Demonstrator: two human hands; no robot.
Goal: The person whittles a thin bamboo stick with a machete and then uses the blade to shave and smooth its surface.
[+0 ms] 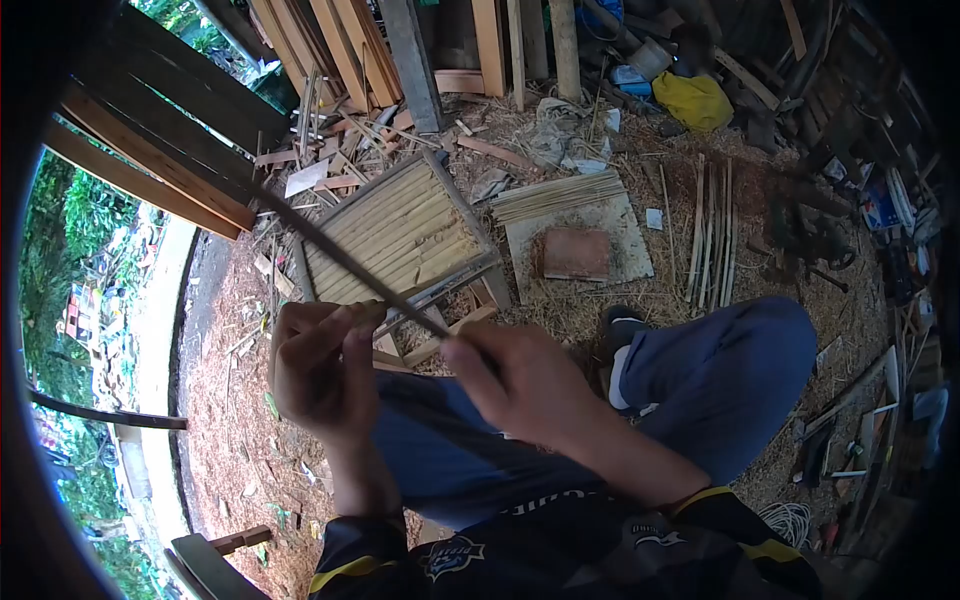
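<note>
My right hand [525, 385] is closed around the near end of a long, thin, dark strip [345, 258], which slants away to the upper left. Beside it, my left hand [325, 365] is raised with thumb and fingers pinched together, close to the strip's lower edge. What sits in that pinch I cannot make out. Below and beyond the hands, a wooden frame with bamboo slats [390, 235] stands tilted on the ground. To its right, a reddish block [575, 254] rests on a pale board [635, 245], and a bundle of thin bamboo strips [560, 195] lies across the board's far edge.
Several long sticks [712, 235] lie on the shaving-covered ground at right. Wooden planks [350, 50] lean at the back above scattered offcuts [345, 160]. A yellow bag [693, 101] sits at back right. My bent leg [715, 380] takes up the near right.
</note>
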